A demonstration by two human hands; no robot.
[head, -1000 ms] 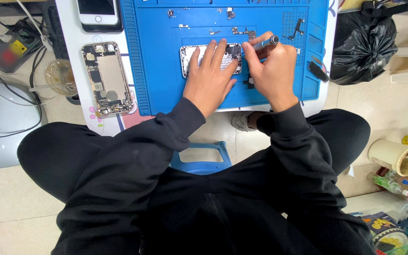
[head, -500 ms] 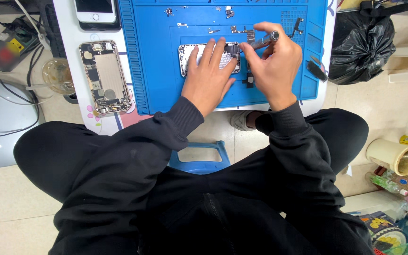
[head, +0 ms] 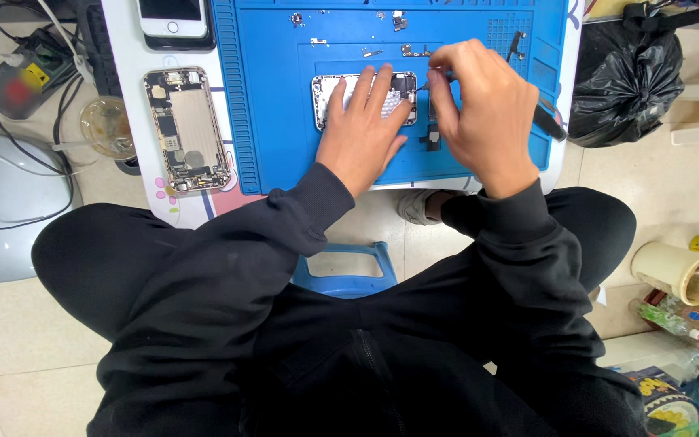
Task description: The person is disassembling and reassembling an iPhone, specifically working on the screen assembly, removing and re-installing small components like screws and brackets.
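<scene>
An opened phone housing (head: 327,95) lies on the blue repair mat (head: 269,121). My left hand (head: 363,129) rests flat on it, fingers spread over its middle. My right hand (head: 479,113) is closed around a thin dark tool (head: 424,83) whose tip touches the housing's right end. A small dark part (head: 433,137) lies on the mat just below my right fingers. Several tiny screws and parts (head: 402,50) sit on the mat above the housing.
A second opened phone body (head: 186,129) lies left of the mat on the white table (head: 127,57); a phone with its screen up (head: 171,18) sits above it. A black bag (head: 624,77) stands right, a blue stool (head: 341,267) below, cables and a power strip (head: 18,77) far left.
My right hand has turned and lowered, so the tool's tip now meets the housing's right end and its handle is mostly hidden. My left hand has stayed on the housing.
</scene>
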